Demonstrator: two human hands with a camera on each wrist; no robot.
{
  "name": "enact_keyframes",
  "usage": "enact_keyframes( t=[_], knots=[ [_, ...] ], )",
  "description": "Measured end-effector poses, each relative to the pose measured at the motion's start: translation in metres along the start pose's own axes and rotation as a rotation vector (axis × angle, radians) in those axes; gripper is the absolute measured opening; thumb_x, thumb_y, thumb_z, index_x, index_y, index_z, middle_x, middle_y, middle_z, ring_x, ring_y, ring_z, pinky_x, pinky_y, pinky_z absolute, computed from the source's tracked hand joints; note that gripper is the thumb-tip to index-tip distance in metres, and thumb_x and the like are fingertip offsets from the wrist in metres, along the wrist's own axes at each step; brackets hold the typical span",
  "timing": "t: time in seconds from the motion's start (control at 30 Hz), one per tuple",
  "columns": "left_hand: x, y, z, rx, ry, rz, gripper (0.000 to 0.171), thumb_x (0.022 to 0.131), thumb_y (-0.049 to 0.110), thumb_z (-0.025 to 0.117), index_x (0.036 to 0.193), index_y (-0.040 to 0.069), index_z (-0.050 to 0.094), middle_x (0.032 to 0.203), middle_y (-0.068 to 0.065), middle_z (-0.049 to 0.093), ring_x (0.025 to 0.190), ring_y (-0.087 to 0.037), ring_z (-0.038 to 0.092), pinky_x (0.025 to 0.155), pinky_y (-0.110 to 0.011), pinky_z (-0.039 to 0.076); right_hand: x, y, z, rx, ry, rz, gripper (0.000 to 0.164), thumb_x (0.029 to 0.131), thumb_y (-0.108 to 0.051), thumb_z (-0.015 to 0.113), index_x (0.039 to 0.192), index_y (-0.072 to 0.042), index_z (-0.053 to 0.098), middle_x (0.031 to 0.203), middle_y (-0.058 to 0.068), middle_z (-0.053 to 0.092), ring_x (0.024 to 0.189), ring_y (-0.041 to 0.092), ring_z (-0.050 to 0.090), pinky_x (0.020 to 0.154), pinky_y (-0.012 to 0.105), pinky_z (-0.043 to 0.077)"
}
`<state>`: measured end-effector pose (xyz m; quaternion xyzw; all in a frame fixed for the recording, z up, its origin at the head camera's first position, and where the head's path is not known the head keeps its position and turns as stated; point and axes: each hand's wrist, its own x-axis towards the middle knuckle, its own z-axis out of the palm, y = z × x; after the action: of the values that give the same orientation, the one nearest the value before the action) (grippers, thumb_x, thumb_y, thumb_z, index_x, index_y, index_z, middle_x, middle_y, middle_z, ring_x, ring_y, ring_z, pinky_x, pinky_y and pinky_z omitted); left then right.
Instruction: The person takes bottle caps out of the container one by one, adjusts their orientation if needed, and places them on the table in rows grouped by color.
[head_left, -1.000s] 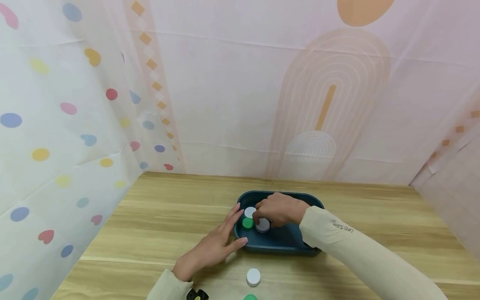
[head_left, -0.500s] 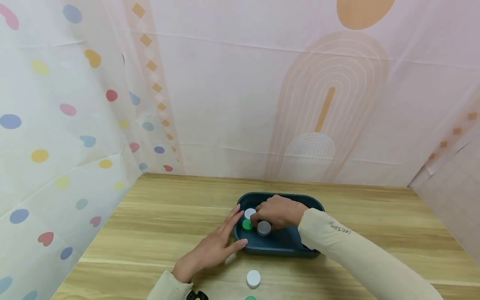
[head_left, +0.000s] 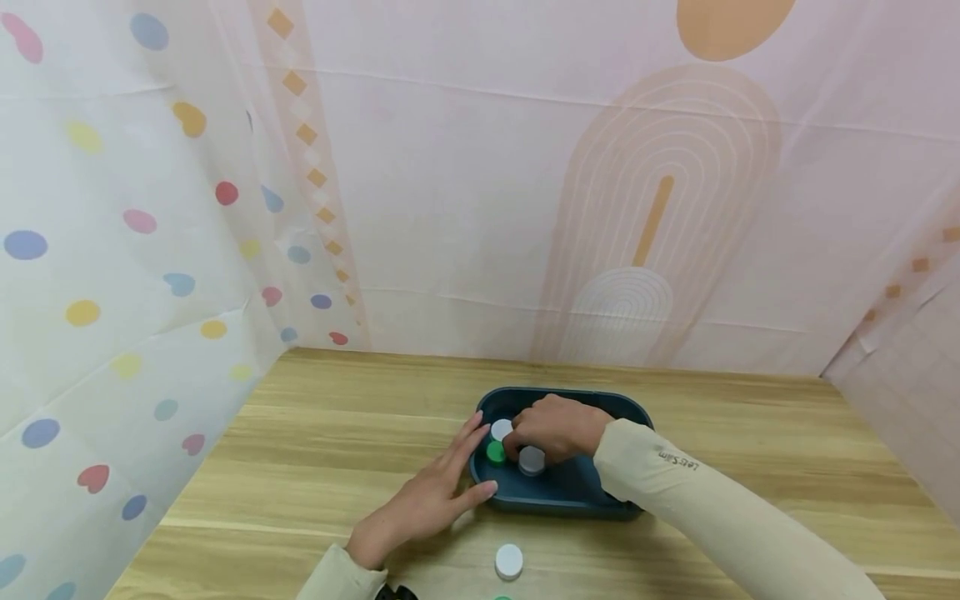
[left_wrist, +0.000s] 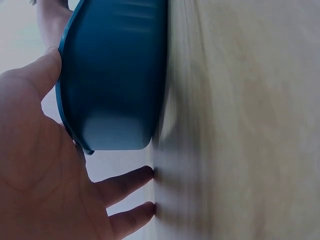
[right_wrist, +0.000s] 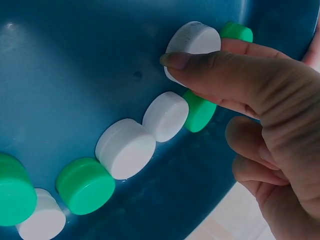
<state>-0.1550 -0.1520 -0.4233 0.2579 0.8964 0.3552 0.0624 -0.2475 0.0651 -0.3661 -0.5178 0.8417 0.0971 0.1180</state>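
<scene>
A dark blue tray (head_left: 562, 505) with a raised rim stands on the wooden table. My right hand (head_left: 561, 427) reaches into it and pinches a whitish screw cap (right_wrist: 192, 45) between thumb and fingers; from the head this cap looks grey. Several white and green caps lie along the tray wall, among them a white cap (right_wrist: 125, 147) and a green cap (right_wrist: 85, 185). My left hand (head_left: 420, 510) rests at the tray's left end, fingers spread and mostly straight. In the left wrist view its thumb (left_wrist: 47, 70) touches the rim, and two fingertips meet the table.
In front of the tray a loose white cap (head_left: 509, 562) lies on the table (head_left: 337, 442), and the edge of a green one shows at the frame's bottom. A black object (head_left: 396, 592) sits beside the left sleeve. Patterned cloth (head_left: 465, 192) hangs behind the table.
The pinched cap has shifted slightly right within the tray, and a right-hand finger now reaches further over the green cap beside it. My left hand stays at the tray's left end.
</scene>
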Motion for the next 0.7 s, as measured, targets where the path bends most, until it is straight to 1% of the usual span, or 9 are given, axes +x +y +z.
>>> enact_keyframes(
  t=[0.17,0.4,0.7],
  knots=[
    [-0.0002,-0.0006,0.0003,-0.001,-0.005,-0.008,0.072,0.098,0.052,0.042,0.155,0.02,0.01,0.159,0.011,-0.005,0.142,-0.028,0.02,0.101,-0.058,0.034,0.0002,-0.0015,-0.0007,0.012,-0.004,0.007,0.037,0.079,-0.008,0.079,0.106,-0.031,0.068,0.099,-0.009,0.063,0.071,0.006,0.054,0.074,0.025,0.052],
    [-0.0016,-0.0004,0.0013,0.002,0.002,-0.001,0.072,0.099,0.05,0.043,0.155,0.018,0.012,0.16,0.008,-0.003,0.141,-0.03,0.021,0.101,-0.057,0.034,-0.0007,-0.0033,-0.0012,0.037,-0.015,0.004,0.038,0.078,-0.007,0.08,0.107,-0.03,0.068,0.1,-0.009,0.063,0.071,0.006,0.054,0.073,0.025,0.053],
    [-0.0021,0.0017,0.0004,0.009,0.01,-0.01,0.072,0.098,0.052,0.043,0.155,0.019,0.011,0.16,0.01,-0.003,0.141,-0.028,0.021,0.102,-0.057,0.034,0.0005,-0.0041,-0.0032,0.01,-0.022,0.001,0.038,0.077,-0.007,0.08,0.107,-0.029,0.068,0.099,-0.008,0.064,0.07,0.006,0.054,0.071,0.025,0.053]
  ],
)
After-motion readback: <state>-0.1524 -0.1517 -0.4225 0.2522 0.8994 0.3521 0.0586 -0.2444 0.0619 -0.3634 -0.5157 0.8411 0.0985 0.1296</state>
